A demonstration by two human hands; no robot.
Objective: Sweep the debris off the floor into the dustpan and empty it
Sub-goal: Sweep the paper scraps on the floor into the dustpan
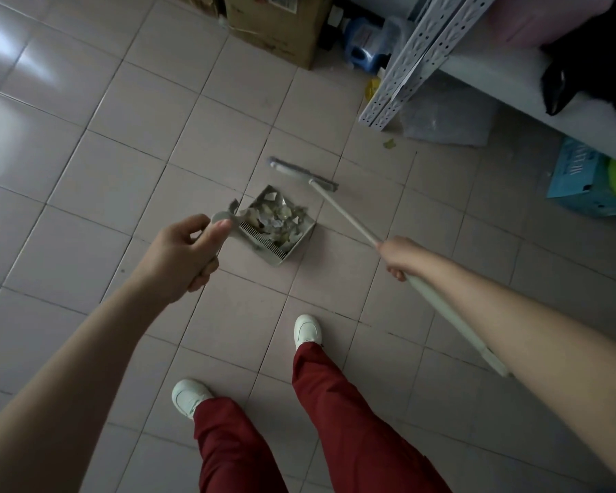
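Note:
A pale dustpan (pixel 301 240) with a comb edge sits on the tiled floor at centre, filled with paper scraps and green debris (pixel 281 220). My left hand (pixel 185 254) is closed around the top of the dustpan's upright handle. My right hand (pixel 402 257) grips the pale broom pole (pixel 345 213) partway down. The broom head (pixel 303 172) rests on the floor just beyond the dustpan, apart from it. A small green scrap (pixel 390 144) lies on the floor near the shelf leg.
A white metal shelf upright (pixel 416 58) leans at upper right over a clear plastic bag (pixel 445 119). Cardboard boxes (pixel 278 26) and a blue jug (pixel 363 44) stand at the back. A blue box (pixel 576 179) lies at right. My feet in white shoes (pixel 308 330) stand near.

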